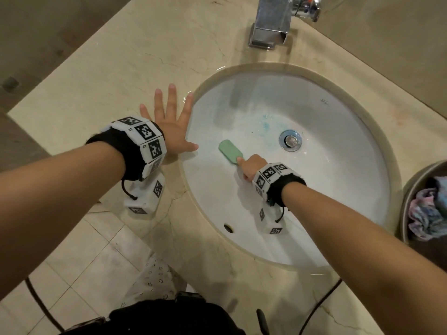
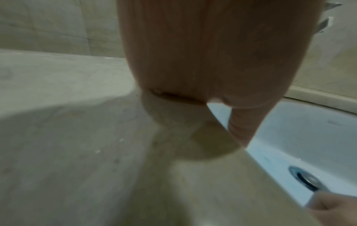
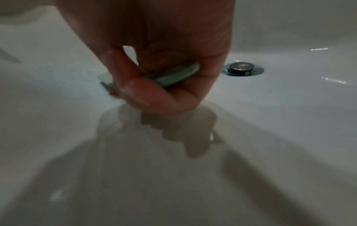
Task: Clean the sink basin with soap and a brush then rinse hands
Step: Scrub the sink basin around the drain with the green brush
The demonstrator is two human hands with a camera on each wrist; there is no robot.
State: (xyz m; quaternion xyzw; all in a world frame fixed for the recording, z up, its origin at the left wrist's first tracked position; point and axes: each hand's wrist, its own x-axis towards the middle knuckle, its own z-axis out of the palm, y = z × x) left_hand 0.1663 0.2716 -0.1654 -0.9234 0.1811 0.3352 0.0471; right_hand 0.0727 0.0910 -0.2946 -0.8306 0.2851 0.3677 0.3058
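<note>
A beige stone desk (image 1: 101, 76) surrounds a white oval sink (image 1: 338, 180) streaked with blue soap (image 1: 264, 125) beside the drain (image 1: 291, 140). The left hand (image 1: 169, 128) lies flat on the desk at the sink's rim, fingers spread wide. The right hand (image 1: 250, 166) grips a green brush (image 1: 228, 151) against the basin's left slope.
</note>
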